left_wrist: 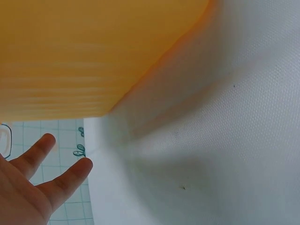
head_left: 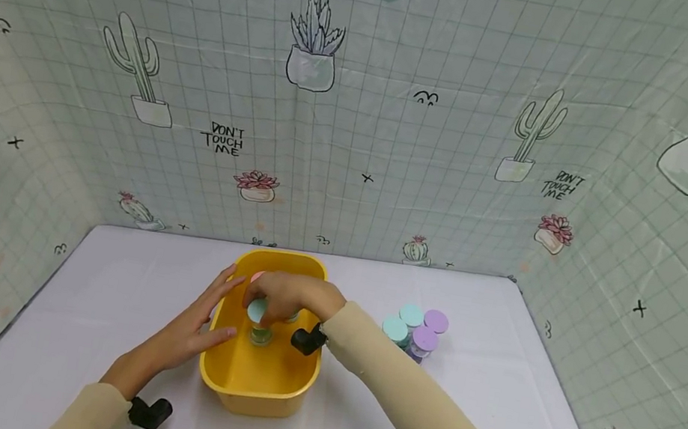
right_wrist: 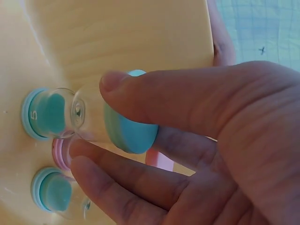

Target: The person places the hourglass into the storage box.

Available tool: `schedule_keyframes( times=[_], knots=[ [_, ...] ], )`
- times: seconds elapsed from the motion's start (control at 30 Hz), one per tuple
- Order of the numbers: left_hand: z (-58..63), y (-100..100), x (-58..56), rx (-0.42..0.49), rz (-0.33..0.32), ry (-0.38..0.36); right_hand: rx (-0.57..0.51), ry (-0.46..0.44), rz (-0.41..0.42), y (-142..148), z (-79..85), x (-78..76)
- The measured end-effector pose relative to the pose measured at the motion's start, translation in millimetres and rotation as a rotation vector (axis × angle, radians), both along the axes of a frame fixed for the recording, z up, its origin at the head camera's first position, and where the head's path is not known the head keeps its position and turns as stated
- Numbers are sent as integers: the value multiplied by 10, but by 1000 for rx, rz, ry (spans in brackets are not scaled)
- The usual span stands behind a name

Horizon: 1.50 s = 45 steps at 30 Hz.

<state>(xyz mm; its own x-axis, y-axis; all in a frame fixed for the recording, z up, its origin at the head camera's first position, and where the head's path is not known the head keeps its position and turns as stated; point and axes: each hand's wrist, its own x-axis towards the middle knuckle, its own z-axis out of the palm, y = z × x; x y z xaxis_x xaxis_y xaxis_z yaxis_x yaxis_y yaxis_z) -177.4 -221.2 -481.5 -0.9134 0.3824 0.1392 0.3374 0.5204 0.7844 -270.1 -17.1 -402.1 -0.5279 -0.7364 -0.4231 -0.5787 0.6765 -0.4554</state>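
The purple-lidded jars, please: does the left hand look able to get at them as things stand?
Probably not: the left hand is at the left side of the yellow bin, and the bin and right sleeve lie between it and the purple-lidded jars.

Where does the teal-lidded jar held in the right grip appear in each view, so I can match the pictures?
Head: the teal-lidded jar is below and left of centre, at the right grip.
Left wrist: not in the picture.
Right wrist: just left of centre, its lid facing right.
Shared landmark: the yellow bin, in all three views; at upper left in the left wrist view.
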Motion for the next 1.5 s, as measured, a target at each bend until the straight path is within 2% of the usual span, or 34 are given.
schedule_keyframes(
  times=[0.17, 0.37, 1.0, 1.4, 1.5],
  knots=[
    [-5, 4, -8, 7, 0, -6, -18, 48, 40, -23, 9, -23],
    [0, 10, -6, 8, 0, -19, -41, 31, 47, -35, 35, -33],
    [-23, 10, 13, 23, -4, -8, -13, 118, 22, -50, 39, 32],
    [-13, 19, 5, 20, -6, -19, -9, 124, 35, -28, 107, 6],
    [-4, 19, 10, 25, -8, -21, -55, 109, 34, 35, 140, -12]
  ],
)
